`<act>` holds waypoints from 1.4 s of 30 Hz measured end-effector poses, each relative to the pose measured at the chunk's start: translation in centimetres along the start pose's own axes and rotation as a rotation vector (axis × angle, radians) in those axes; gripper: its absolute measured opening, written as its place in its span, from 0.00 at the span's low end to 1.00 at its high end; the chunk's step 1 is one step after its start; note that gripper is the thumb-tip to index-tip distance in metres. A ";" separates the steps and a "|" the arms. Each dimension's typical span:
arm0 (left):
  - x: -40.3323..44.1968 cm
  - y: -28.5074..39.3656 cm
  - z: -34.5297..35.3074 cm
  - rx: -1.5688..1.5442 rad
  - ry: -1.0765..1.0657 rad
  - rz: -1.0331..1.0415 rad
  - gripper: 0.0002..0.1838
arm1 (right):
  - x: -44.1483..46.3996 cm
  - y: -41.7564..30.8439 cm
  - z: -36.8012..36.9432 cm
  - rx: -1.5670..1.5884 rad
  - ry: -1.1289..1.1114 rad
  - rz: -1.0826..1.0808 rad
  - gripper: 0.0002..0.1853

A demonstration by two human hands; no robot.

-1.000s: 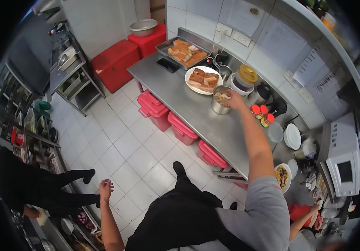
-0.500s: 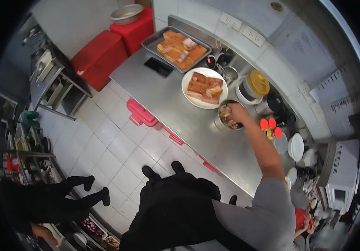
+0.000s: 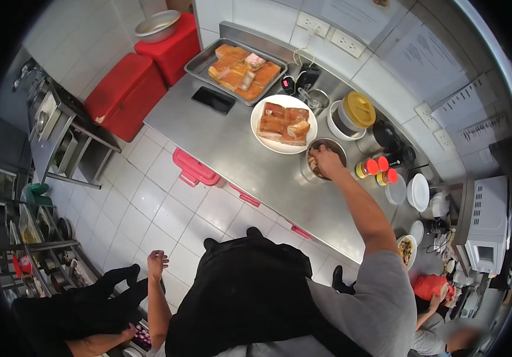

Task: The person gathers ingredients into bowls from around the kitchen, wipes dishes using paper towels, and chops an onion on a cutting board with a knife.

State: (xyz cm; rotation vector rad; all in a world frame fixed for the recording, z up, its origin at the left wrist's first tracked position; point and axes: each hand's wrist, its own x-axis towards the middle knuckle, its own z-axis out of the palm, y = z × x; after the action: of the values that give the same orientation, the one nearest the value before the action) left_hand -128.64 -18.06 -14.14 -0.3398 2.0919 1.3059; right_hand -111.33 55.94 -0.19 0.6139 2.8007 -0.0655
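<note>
Along the stainless steel counter (image 3: 268,174), the leftmost vessel is a shallow rectangular metal tray (image 3: 203,62) with several orange-tinted slabs of meat (image 3: 230,74) spread inside, and a flat black rectangular phone (image 3: 213,100) lies just beside it. Next comes a round white plate (image 3: 257,127), where reddish-brown slabs of meat (image 3: 275,124) already sit close together, no hand on them. To the right of the plate, near its edge, stands the round silver-coloured metal pot (image 3: 306,166), upright on the counter, with some pale pieces of food (image 3: 312,163) inside it. Handling of these pieces looks under way rather than finished, since fingers are down in the pot; how much remains there cannot be told, as the hand covers much of the opening. Small glass jars with red lids (image 3: 374,168) stand further right.

The left hand (image 3: 157,262) is in the air over the floor side, well apart from the counter, its fingers loosely curled and slightly apart, with nothing visible in them. The right hand (image 3: 328,162) reaches into the pot, fingers bent downward beside the pale pieces; its fingertips are hidden, so I cannot tell whether they are pinched together on a piece or spread.
</note>
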 end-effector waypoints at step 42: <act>10.3 -5.9 -9.8 0.045 -0.154 -0.337 0.21 | -0.9 -4.3 -10.5 1.883 0.424 0.432 0.17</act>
State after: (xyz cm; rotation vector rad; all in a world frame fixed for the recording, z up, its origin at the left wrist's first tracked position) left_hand -137.13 -28.23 -21.98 -0.5294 1.8373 1.0499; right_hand -115.03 52.74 10.13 1.5440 1.9009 -2.7382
